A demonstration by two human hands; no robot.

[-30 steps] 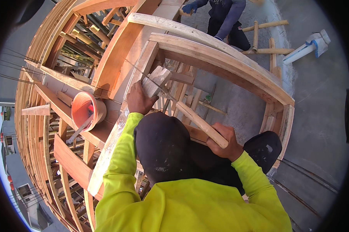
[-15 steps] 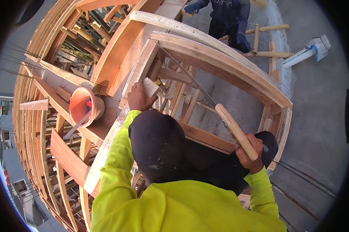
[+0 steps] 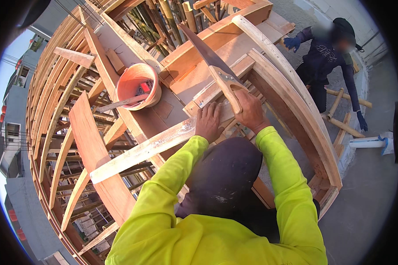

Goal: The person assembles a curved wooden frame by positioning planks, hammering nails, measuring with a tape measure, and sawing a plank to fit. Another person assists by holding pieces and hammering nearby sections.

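My right hand is closed round the wooden handle of a handsaw. The saw's blade points away and to the left, passing over the wooden formwork frame; I cannot tell whether its teeth touch wood. My left hand grips a pale, white-stained wooden plank near its far end, fingers lying over the top. The two hands are close together, just beyond my dark-clothed knee. The plank slants down to the left, its near end over a reddish board.
An orange bucket holding tools stands left of my hands on the formwork. Curved wooden ribs spread along the left, with gaps between them. A co-worker in dark clothes and blue gloves bends at the upper right, near round poles.
My right hand has brought the saw up and left, close to my left hand, and its blade now points the other way across the frame. The view has turned; the co-worker shows more fully.
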